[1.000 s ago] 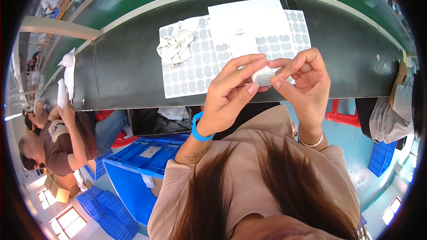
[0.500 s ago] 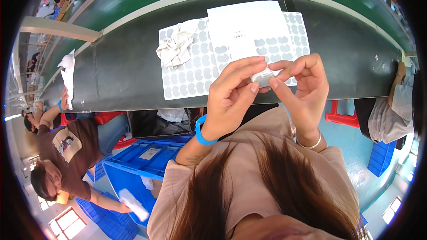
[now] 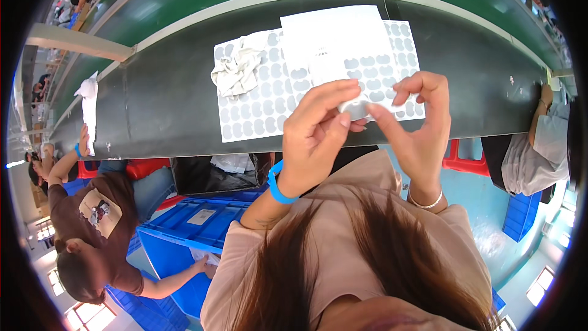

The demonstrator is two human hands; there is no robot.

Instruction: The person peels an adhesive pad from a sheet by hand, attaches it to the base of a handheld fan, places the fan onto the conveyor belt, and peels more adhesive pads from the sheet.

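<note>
Person at a dark worktable (image 3: 165, 98), both hands raised over its near edge. Small rounded grey-and-white piece (image 3: 355, 108) held up between the hands, in front of the sticker sheets. Left hand (image 3: 315, 125): thumb below, fingertips above, pinched closed on the piece; blue wristband (image 3: 279, 185). Right hand (image 3: 422, 125): thumb tip at the piece's right edge, forefinger curled and parted from the thumb, a moderate gap; cannot tell whether a pale scrap sits there. White sheets of grey two-lobed stickers (image 3: 248, 113) lie flat beyond the hands, a blank white sheet (image 3: 337, 30) overlapping them, crumpled off-white cloth (image 3: 237, 73) on their left part. Left of the person, a co-worker in a brown T-shirt (image 3: 116, 224), one hand at the table edge, other arm extended toward a blue crate (image 3: 177, 230).
</note>
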